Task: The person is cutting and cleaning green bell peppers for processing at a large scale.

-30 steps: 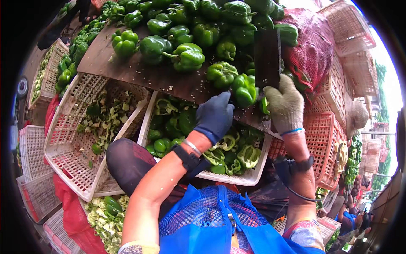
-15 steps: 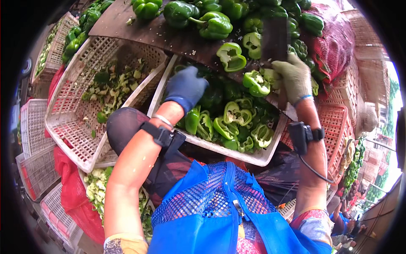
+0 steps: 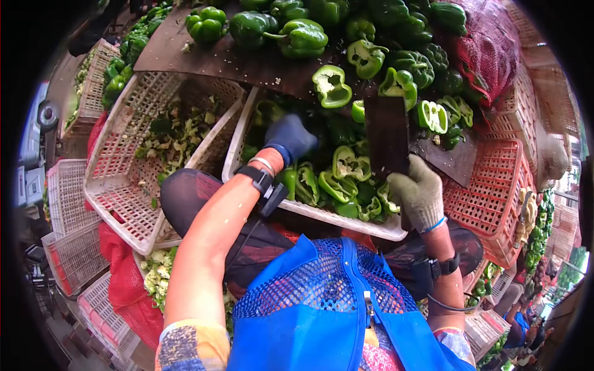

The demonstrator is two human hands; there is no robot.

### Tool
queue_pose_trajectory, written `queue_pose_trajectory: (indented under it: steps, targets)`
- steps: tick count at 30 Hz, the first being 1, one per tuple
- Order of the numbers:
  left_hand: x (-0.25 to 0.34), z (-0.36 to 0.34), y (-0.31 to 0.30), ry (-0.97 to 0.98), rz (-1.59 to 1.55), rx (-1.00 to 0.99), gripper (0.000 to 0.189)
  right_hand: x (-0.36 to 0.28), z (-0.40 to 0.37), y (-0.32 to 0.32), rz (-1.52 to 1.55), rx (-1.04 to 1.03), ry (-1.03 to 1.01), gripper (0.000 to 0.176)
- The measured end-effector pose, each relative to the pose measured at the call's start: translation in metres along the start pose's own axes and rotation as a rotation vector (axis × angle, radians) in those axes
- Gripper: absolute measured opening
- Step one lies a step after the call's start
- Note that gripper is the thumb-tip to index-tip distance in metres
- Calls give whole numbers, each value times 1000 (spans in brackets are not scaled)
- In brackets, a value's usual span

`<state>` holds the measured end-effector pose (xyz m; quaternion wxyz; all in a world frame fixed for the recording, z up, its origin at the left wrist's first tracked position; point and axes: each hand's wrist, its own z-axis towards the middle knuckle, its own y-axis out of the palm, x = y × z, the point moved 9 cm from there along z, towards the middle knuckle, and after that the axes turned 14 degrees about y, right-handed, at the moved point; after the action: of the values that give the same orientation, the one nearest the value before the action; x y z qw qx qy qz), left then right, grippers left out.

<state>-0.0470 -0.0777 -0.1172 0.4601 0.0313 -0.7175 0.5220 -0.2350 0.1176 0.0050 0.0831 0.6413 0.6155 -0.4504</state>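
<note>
Left hand (image 3: 291,136), blue-gloved, over the white crate (image 3: 346,223) of cut green peppers (image 3: 350,166); blur leaves the spread of its fingers impossible to tell. Right hand (image 3: 417,195), pale-gloved, with fingers closed around the handle of a broad cleaver (image 3: 387,133). Beyond, halved peppers (image 3: 331,86) and whole peppers (image 3: 303,38) rest on the dark counter (image 3: 210,59)

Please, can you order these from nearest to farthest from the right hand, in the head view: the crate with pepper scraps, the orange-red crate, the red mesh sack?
From the right hand:
1. Orange-red crate, just to its right.
2. Red mesh sack, ahead and to the right.
3. Crate with pepper scraps, far over on the left.
</note>
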Motion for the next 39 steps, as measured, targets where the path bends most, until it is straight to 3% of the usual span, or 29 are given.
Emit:
queue_pose_trajectory:
  steps: [3,6,7,8,10,12,14,16,18,20,21,22,24,26,27,30,32,35,37,38,39]
  targets:
    - [8,-7,-39,-74,-95,37,47,17,9,9,-206,34,-87,28]
    - [22,-21,-47,95,-375,111,47,33,36,7,-222,115,-125,26]
    - [33,-26,-48,175,-367,40,52,24,34,6,-179,122,-113,26]
    - [34,-28,-46,160,-197,-59,48,16,28,3,-135,128,-94,26]
    - [55,-17,-86,168,101,20,49,8,20,-1,59,73,-18,19]
    - [92,26,-149,468,365,422,53,-2,10,-8,223,26,-48,17]
    - [101,71,-143,474,646,278,70,6,12,-19,-160,163,-262,18]
    - [97,111,-122,366,784,8,77,-5,7,-1,-383,148,-417,24]
    - [104,127,-109,359,994,-76,75,-20,4,24,-487,11,-281,27]
    - [110,133,-107,359,920,-138,60,-23,21,54,-738,-52,-273,27]
    - [109,131,-111,339,874,-118,65,-22,34,63,-829,-48,-308,24]
    - [107,130,-116,318,830,-93,69,-29,42,57,-762,-15,-354,26]
    - [103,124,-133,263,727,-10,74,-32,59,31,-562,-54,-186,28]
    - [99,106,-147,200,605,84,75,-45,69,-1,-562,163,-270,30]
    - [89,94,-147,155,470,156,77,-47,76,-16,-503,157,-222,28]
    - [39,74,-119,-16,-15,415,90,-62,91,-36,-672,567,-566,20]
    - [37,54,-90,8,38,483,73,-46,126,-25,-710,516,-574,17]
    - [57,56,-84,-5,155,290,53,-59,106,5,-1152,494,-848,14]
    - [57,45,-83,-39,176,274,49,-70,80,-10,-712,367,-559,15]
    - [63,46,-89,-37,205,301,48,-78,72,-25,-280,320,-295,16]
    - [60,44,-88,-68,175,314,48,-98,49,-25,-126,328,-380,14]
